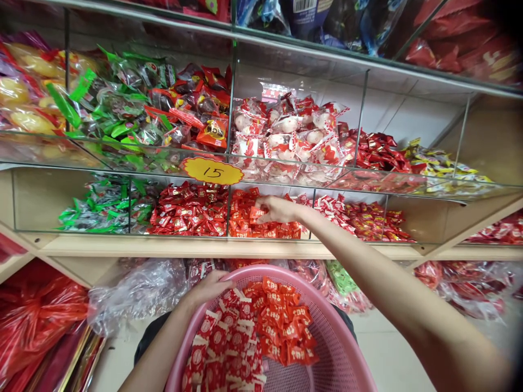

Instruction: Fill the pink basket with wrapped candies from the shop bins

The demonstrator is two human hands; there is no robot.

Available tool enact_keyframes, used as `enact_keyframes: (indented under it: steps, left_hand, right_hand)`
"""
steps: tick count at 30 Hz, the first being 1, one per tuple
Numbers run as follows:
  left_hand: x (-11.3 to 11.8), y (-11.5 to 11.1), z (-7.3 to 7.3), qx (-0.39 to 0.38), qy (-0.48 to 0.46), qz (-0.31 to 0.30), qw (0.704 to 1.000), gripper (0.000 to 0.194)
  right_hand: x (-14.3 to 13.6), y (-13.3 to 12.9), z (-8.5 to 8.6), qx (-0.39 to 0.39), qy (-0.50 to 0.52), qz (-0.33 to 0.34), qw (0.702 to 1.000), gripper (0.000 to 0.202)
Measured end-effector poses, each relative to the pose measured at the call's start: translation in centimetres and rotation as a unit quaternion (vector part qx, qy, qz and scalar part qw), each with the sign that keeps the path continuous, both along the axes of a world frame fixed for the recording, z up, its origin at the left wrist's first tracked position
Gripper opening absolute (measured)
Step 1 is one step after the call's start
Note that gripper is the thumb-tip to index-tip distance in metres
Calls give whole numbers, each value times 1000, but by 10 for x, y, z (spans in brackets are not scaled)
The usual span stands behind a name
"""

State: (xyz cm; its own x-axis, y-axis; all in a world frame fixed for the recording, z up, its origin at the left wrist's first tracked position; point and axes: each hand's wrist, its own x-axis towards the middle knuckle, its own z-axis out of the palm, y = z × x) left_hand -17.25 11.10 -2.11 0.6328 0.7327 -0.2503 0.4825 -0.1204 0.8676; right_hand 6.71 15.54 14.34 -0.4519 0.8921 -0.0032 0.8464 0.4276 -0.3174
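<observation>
A pink plastic basket (345, 348) with perforated walls is low in the view. My left hand (210, 286) is closed over its far left rim. Inside lie red-and-white wrapped candies (224, 340) on the left and orange-red wrapped candies (284, 321) on the right, with part of the basket floor showing. My right hand (280, 209) reaches into a lower shelf compartment of matching orange-red candies (241, 215). Its fingers pinch one orange-red wrapped candy (256, 213) at the left of the hand.
Glass dividers separate red candies (188, 209) and green packets (106, 204) to the left. A glass-fronted shelf above holds white-and-red packets (286, 136) and a yellow price tag (212, 172) marked 15. Plastic bags (141, 291) lie beneath the wooden shelf edge (163, 246).
</observation>
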Motion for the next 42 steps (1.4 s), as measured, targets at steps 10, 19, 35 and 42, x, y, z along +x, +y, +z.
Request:
enact_keyframes:
  steps: [10, 19, 35, 42]
  left_hand:
    - [-1, -2, 3, -2, 0, -2, 1000, 28]
    - [1, -1, 1, -10, 5, 11, 1000, 35]
    - [1, -3, 5, -16, -2, 16, 1000, 36]
    - [0, 1, -3, -9, 17, 4, 1000, 35]
  right_hand:
    - [15, -3, -6, -26, -98, -49, 994, 23]
    - [13, -20, 6, 4, -121, -50, 991, 23]
    - [9, -21, -14, 35, -245, -50, 968, 39]
    - [15, -20, -13, 62, -233, -10, 970, 43]
